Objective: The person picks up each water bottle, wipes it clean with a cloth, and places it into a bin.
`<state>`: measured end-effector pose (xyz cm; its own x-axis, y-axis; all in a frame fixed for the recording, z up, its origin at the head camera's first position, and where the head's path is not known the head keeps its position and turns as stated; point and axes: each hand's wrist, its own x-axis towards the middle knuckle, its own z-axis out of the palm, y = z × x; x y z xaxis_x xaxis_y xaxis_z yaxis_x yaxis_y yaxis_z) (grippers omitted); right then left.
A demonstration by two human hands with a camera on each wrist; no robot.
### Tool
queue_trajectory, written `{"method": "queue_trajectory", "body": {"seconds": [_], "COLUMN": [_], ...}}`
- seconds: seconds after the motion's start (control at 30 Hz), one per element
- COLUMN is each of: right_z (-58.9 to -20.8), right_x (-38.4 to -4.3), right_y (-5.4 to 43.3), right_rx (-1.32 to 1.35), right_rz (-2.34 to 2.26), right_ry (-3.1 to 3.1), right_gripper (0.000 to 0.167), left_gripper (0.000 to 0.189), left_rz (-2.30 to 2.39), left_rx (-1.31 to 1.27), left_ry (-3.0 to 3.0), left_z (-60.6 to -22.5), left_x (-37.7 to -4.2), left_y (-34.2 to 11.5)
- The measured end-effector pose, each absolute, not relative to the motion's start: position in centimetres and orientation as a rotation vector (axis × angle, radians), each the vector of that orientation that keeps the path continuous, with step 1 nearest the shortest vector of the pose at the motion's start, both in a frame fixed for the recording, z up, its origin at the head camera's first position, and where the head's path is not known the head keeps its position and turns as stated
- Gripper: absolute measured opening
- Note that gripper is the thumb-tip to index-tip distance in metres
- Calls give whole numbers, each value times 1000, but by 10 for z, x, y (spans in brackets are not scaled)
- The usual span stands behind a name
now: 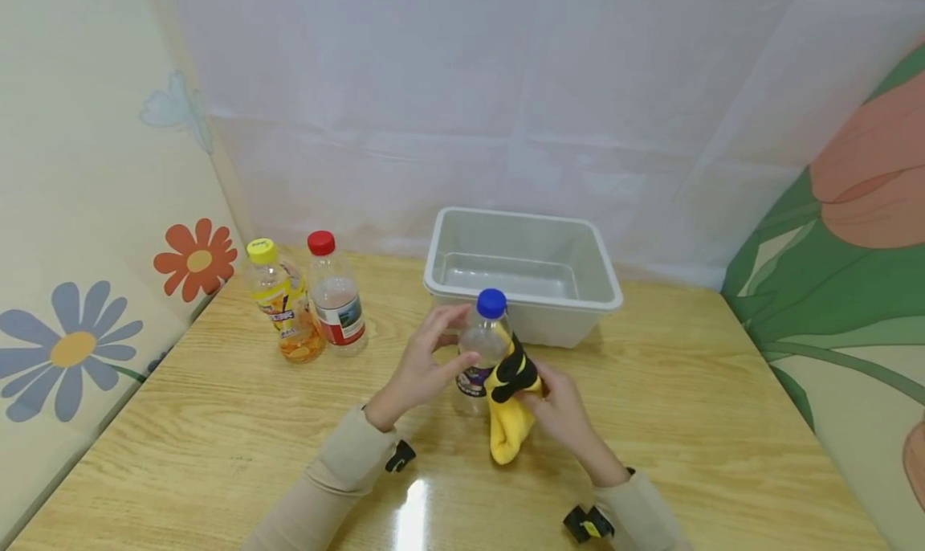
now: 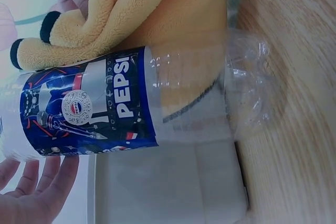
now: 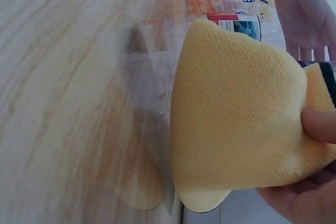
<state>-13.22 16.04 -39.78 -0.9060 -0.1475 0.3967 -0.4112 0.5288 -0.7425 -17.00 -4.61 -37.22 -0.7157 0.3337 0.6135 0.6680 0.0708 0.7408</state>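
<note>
A clear Pepsi bottle with a blue cap and dark blue label stands upright on the table in front of the grey bin. My left hand holds it from the left, thumb across the front and fingers curving behind. In the left wrist view, fingertips lie at the edge of the label. My right hand pinches a folded yellow cloth with black edging against the bottle's right side. The right wrist view shows the thumb pressing on the fluffy cloth, which hides much of the bottle.
The grey plastic bin stands behind the bottle near the white backdrop. To the left are a yellow-capped bottle with orange contents and a red-capped bottle, side by side. Painted panels flank the wooden table.
</note>
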Motion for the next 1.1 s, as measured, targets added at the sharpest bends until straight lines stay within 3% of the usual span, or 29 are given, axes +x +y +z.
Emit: {"method": "queue_trajectory", "body": {"seconds": [1.1], "right_z": [-374], "right_x": [-130], "right_y": [175], "right_rx": [459], "right_rz": [1513], "right_ry": [-2106], "right_gripper": [49], "left_gripper": [53], "left_rz": [-1763], "left_rx": [-1166], "left_ry": [-2078], "left_z": [-381], "left_x": [-187], "left_y": [-62]}}
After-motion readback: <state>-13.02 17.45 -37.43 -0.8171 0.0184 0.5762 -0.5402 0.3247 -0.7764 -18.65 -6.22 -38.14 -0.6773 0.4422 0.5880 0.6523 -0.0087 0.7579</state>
